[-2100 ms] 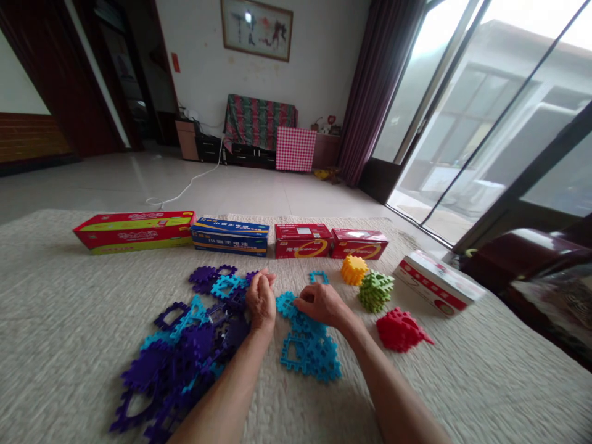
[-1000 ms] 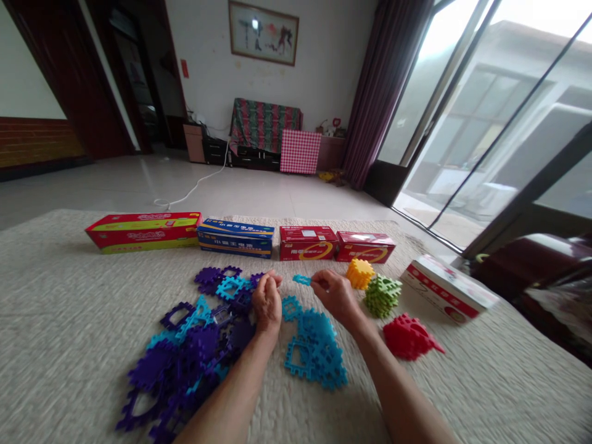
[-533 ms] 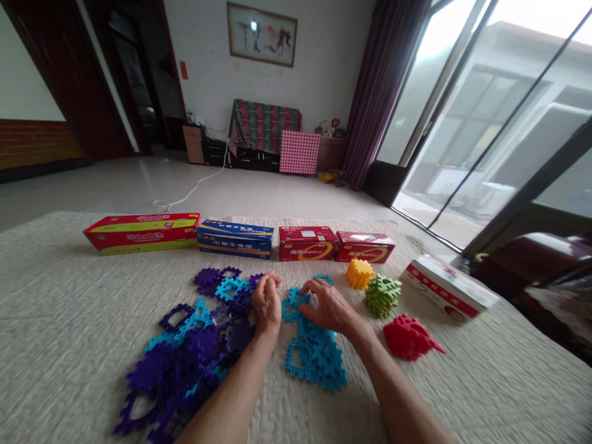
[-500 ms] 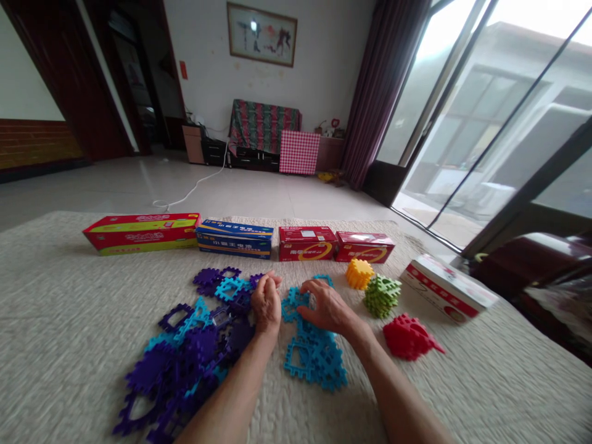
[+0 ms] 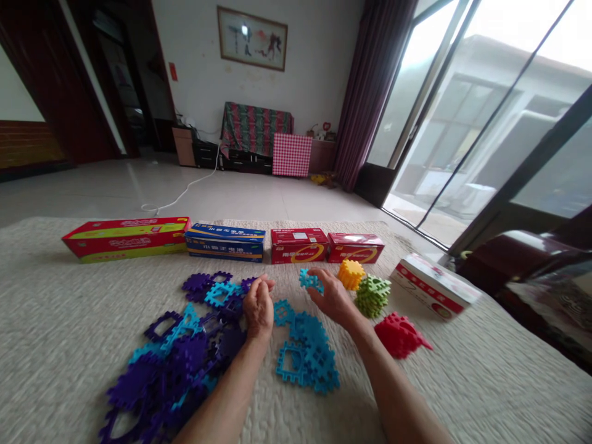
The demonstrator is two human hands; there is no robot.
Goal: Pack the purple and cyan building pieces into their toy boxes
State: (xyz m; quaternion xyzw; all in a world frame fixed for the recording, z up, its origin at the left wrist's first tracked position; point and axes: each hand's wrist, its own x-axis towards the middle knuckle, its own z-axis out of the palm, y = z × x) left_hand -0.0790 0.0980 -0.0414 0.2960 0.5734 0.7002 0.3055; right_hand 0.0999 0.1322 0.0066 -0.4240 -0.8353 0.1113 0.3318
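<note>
My left hand [image 5: 259,311] rests on its edge at the right side of a heap of dark purple toothed building pieces [image 5: 185,351], its fingers curled in; what they hold, if anything, is hidden. My right hand [image 5: 330,297] has thumb and fingers around a light blue toothed piece [image 5: 309,280], whose right side the hand covers. Between my forearms lies a cluster of light blue toothed pieces [image 5: 314,345], overlapping flat on the cloth. Some light blue pieces [image 5: 222,294] are mixed into the purple heap.
Right of my right hand stand a yellow stack [image 5: 351,274], a green stack [image 5: 372,296] and a red stack [image 5: 400,335] of pieces. A row of boxes, including a blue box [image 5: 225,242], lines the far side; a white and red box [image 5: 435,285] lies at right.
My right hand has moved forward and right, off the light blue cluster to a single light blue piece beyond it. My left hand keeps its place; the view has turned slightly right.
</note>
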